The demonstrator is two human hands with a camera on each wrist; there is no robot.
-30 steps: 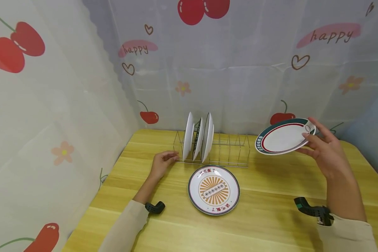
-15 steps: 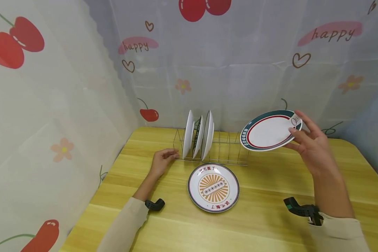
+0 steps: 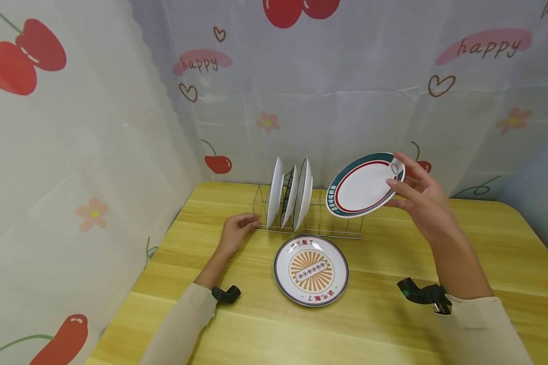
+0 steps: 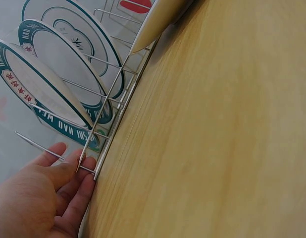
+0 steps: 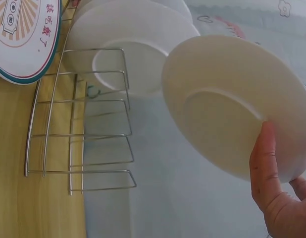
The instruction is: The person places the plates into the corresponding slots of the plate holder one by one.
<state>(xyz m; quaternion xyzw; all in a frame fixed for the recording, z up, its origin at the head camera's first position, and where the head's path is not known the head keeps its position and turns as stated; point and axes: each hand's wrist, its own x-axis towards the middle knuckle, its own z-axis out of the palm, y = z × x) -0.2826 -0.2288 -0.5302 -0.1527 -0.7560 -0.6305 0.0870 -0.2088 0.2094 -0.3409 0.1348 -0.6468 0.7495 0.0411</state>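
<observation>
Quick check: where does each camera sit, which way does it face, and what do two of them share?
Head: on the person's head, facing forward and down over the rack, flat plate and held plate; left hand, right hand and sleeves show.
Left wrist: on that wrist, facing the standing plates' printed faces; the left hand shows, pinching the rack's end.
Right wrist: on that wrist, facing the held plate's underside; part of the right hand shows.
Shared: both wrist views show the rack and standing plates.
</observation>
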